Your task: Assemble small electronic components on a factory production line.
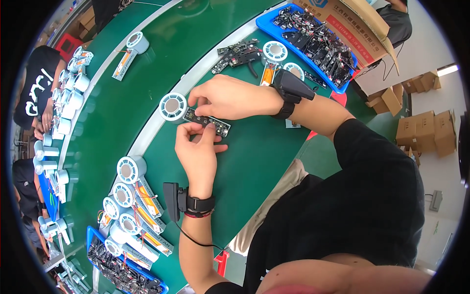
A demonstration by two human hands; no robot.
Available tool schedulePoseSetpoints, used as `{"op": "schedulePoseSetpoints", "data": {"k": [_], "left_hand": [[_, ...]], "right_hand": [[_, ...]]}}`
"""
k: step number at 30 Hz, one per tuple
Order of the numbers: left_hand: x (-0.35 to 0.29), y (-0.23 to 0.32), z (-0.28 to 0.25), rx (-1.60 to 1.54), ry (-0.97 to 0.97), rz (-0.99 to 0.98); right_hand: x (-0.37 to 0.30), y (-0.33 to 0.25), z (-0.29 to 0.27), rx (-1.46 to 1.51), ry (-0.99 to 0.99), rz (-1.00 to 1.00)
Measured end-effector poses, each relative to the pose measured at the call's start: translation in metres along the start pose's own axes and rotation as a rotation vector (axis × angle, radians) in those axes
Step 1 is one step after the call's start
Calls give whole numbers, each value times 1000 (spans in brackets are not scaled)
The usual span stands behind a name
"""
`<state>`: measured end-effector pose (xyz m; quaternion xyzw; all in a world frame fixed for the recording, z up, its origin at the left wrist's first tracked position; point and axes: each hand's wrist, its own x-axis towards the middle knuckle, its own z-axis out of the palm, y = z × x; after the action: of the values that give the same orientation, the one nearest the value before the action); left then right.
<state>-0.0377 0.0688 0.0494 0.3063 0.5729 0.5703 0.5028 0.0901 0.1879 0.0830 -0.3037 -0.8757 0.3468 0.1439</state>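
Observation:
A handheld fan with a round, pale-blue slotted head (173, 107) lies on the green table before me. A dark circuit board (221, 127) is at its handle end, beside the head. My left hand (198, 154) grips the board from the near side, thumb and fingers closed at its edge. From the right, my right hand (232, 97) reaches over the board's end by the fan head. Its fingers are curled together there, and whatever is between them is hidden. Both wrists wear black strapped devices.
Several fans with orange batteries (149, 198) lie at the lower left, above a blue tray (91, 235) of boards. Another blue tray (264, 22) of boards stands at the upper right, near loose boards (237, 54) and two fans. Co-workers sit across the table.

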Motion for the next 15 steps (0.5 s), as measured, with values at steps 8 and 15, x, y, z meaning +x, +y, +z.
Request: {"op": "schedulePoseSetpoints", "data": {"k": [8,15], "left_hand": [[21,-1,-25,555,-70,120],[2,-5,-22,842,78,442]], "right_hand": [[8,-18,-14,-134,-243,11],[29,-42,-16,-424,-400,151]]}}
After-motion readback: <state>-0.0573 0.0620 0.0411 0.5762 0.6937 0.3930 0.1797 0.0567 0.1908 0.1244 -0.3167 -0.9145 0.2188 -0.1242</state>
